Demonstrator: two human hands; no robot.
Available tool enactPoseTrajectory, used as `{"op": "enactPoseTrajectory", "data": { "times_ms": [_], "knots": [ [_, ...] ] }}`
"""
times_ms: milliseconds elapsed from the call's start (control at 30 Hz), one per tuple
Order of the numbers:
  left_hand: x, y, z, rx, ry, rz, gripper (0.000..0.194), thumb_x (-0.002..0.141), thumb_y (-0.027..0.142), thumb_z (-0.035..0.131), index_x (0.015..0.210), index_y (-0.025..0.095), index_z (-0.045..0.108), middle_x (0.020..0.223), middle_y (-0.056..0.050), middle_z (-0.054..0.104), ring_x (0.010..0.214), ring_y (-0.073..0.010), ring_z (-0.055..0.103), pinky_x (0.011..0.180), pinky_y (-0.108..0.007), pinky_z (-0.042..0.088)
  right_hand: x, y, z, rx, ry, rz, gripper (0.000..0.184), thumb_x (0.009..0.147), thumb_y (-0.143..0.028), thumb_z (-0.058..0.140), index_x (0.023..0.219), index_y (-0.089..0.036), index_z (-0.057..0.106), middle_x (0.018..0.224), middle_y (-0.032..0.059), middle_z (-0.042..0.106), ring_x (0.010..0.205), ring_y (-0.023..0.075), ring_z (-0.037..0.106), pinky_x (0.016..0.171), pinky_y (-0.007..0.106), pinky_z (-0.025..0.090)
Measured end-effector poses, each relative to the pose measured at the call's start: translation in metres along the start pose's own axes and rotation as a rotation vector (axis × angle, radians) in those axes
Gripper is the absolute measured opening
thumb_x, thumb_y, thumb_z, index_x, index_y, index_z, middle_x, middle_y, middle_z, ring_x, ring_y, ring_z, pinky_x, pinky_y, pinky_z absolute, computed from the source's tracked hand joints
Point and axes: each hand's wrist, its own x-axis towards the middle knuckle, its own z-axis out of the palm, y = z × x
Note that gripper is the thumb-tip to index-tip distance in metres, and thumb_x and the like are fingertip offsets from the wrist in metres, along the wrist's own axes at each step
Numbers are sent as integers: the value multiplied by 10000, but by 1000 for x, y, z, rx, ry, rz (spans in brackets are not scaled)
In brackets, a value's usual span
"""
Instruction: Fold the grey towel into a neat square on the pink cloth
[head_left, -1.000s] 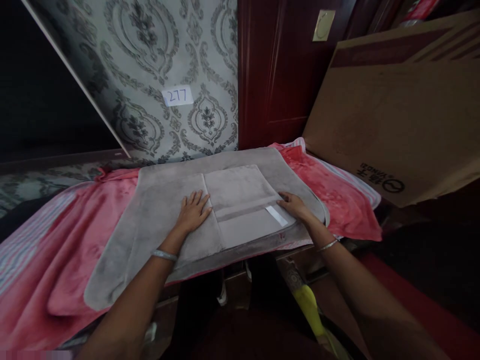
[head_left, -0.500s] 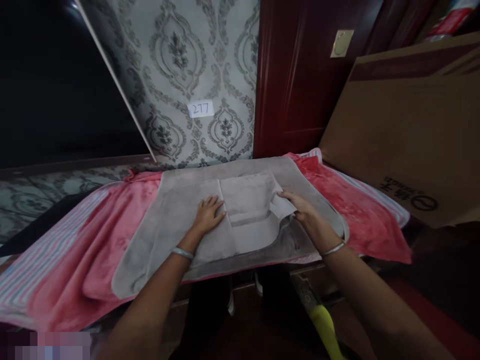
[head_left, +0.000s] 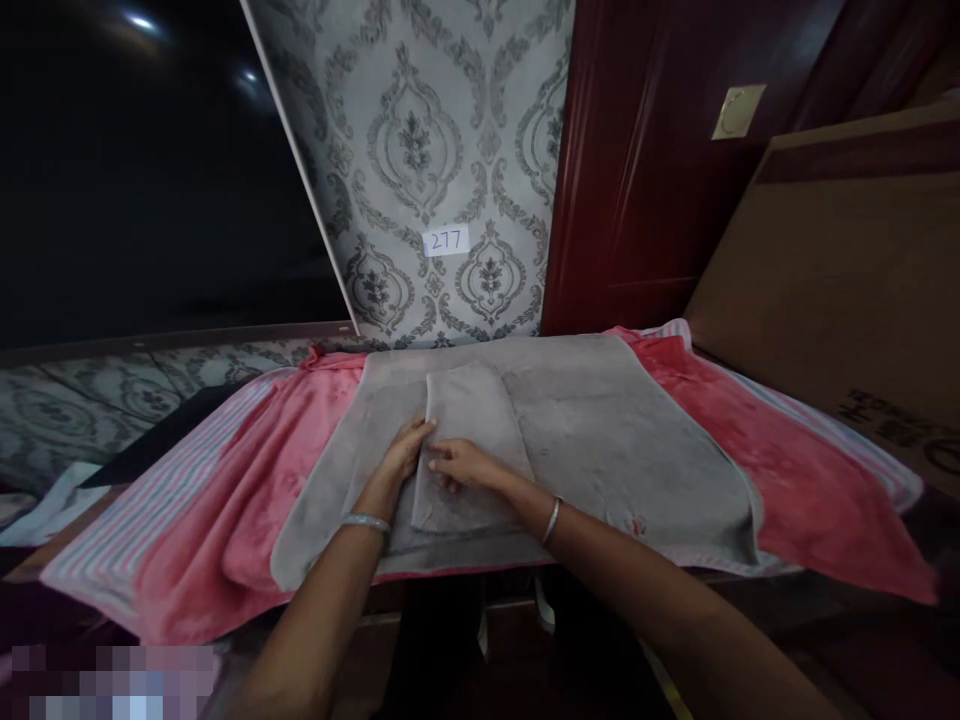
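Observation:
A soft grey cloth (head_left: pixel 472 400) lies folded into a narrow upright strip on a larger grey cloth (head_left: pixel 607 420). At the strip's left edge rests my left hand (head_left: pixel 403 455), its fingers stretched toward the fold; some fingertips are hard to make out. My right hand (head_left: pixel 466 466) lies over the folded cloth near that same edge, fingers apart and slightly bent. The two hands are close together, and neither visibly grips the fabric.
Pink blankets with striped edging (head_left: pixel 225 520) spread under the grey cloth on both sides. A large dark screen (head_left: pixel 165 180) stands at left, a cardboard box (head_left: pixel 847 270) at right. Behind are patterned wallpaper with a "277" label (head_left: pixel 446 240) and a dark red door (head_left: pixel 630 180).
The grey cloth's right part has been folded over to the left and let go by my right hand, which has moved left beside my left hand. The view has shifted slightly.

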Motion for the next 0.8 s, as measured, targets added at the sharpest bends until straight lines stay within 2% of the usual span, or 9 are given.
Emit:
{"op": "enactPoseTrajectory", "data": {
  "times_ms": [100,167,300,400,467,533,600,700,800],
  "knots": [
    [1,-4,0,17,8,-9,442,581,321,846,951,113,722,764,-93,765,665,-232,712,601,-300,561,-9,0,-29,-7,33,34,294,797,-265,607,1042,-173,741,805,22,703,545,121,563,420,197,413],
    [4,-5,3,28,21,-21,411,587,285,834,947,119,726,759,-93,766,672,-244,719,618,-322,576,-15,-1,-61,-14,177,-10,353,806,-327,581,1095,-184,724,915,41,715,594,110,578,446,187,416],
    [11,-2,13,47,66,20,441,599,244,813,1019,133,735,782,-75,774,722,-253,731,663,-335,590,-27,18,-125,-137,588,-60,457,763,-414,534,1119,-171,689,818,40,696,571,133,561,465,222,411],
    [12,8,16,48,105,112,516,618,224,774,1127,157,721,863,-43,783,791,-222,732,710,-287,577,-40,47,-153,-243,715,-62,502,734,-449,520,1119,-165,671,737,29,670,550,158,549,507,268,439],
    [11,19,8,64,143,159,535,631,215,735,1162,161,714,869,-30,782,750,-198,720,677,-261,562,-47,64,-161,-244,705,-71,548,726,-478,516,1146,-153,653,738,32,662,570,172,562,541,290,453],
    [7,29,-8,98,202,176,542,636,208,707,1176,159,712,844,-26,780,692,-192,707,644,-266,558,-51,75,-163,-252,676,-88,584,717,-501,514,1166,-148,638,746,31,653,604,184,575,576,303,459],
    [1,35,-28,140,258,122,509,634,201,705,1141,168,726,817,-31,776,686,-212,711,663,-307,576,-51,80,-162,-310,663,-110,588,714,-506,512,1163,-150,640,732,24,636,627,196,574,609,316,459],
    [-10,33,-53,188,296,-11,347,618,211,734,962,163,755,783,-67,768,717,-258,728,724,-390,597,-48,81,-160,-414,676,-131,576,731,-499,482,1153,-147,656,725,27,628,642,208,567,637,329,450],
    [-18,22,-63,205,316,-34,247,611,247,763,843,162,745,792,-90,768,738,-257,735,760,-391,598,-46,81,-159,-471,693,-134,570,745,-491,453,1152,-153,666,738,32,636,638,205,559,635,327,437]
  ]
}}
